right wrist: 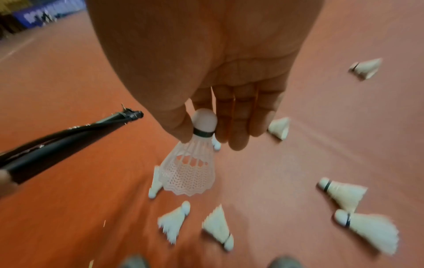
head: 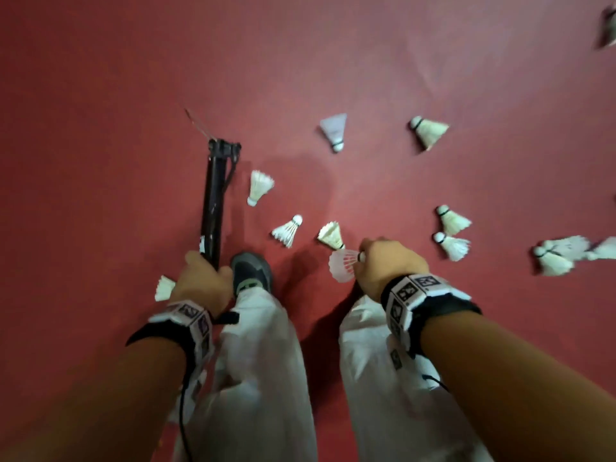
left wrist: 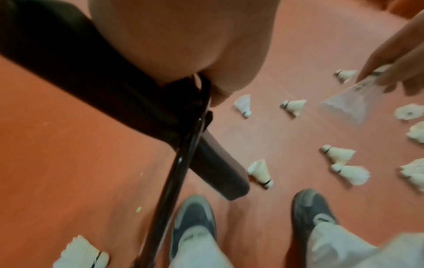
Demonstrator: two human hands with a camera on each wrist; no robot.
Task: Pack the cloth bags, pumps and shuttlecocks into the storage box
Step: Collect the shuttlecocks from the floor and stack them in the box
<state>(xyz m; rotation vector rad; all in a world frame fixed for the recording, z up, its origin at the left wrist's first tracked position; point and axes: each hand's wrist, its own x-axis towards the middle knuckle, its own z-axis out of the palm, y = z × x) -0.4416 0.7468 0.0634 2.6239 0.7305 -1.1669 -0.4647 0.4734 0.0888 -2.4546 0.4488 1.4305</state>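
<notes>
My left hand [head: 203,278] grips the near end of a long black pump [head: 215,201], which points away from me above the red floor; the pump [left wrist: 96,81] fills the left wrist view, and the pump [right wrist: 69,137] shows at the left of the right wrist view. My right hand [head: 383,265] pinches a white plastic shuttlecock [head: 343,265] by its cork, skirt hanging down [right wrist: 190,172]. Several feather shuttlecocks lie scattered on the floor, one [head: 260,186] beside the pump, one [head: 333,128] farther off. No cloth bag or storage box is in view.
The red sports floor [head: 100,95] spreads all around. My grey shoes [left wrist: 195,221] and white trousers [head: 266,361] stand just below the hands. One shuttlecock [head: 164,288] lies left of my left hand. A blue barrier [right wrist: 45,16] shows far off.
</notes>
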